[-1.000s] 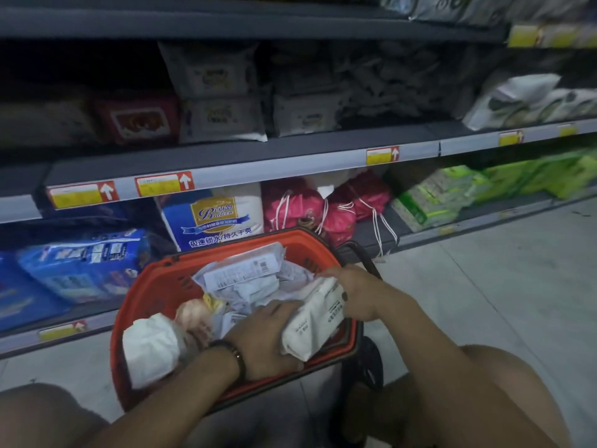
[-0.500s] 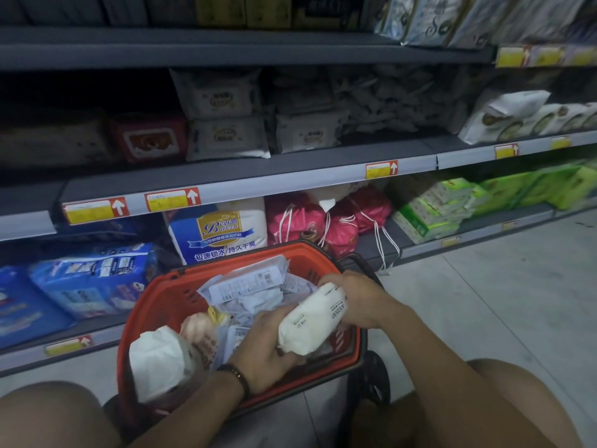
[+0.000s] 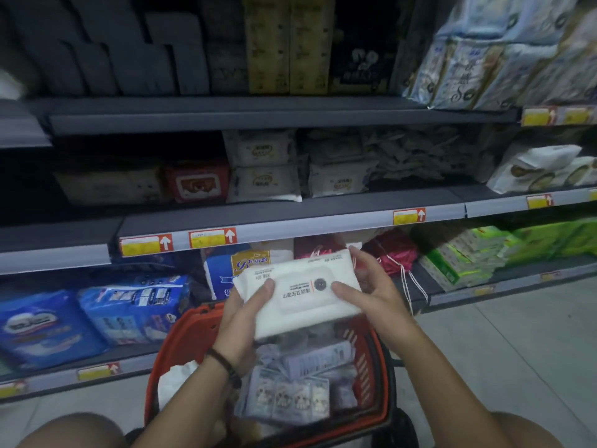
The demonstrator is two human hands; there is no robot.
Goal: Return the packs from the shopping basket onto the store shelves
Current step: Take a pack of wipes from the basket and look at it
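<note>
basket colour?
Red-orange basket, black trim; head view shows it best, below the white pack.

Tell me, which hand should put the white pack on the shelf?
Probably the right hand: it holds the white pack higher up, nearer the middle shelf than the left hand.
</note>
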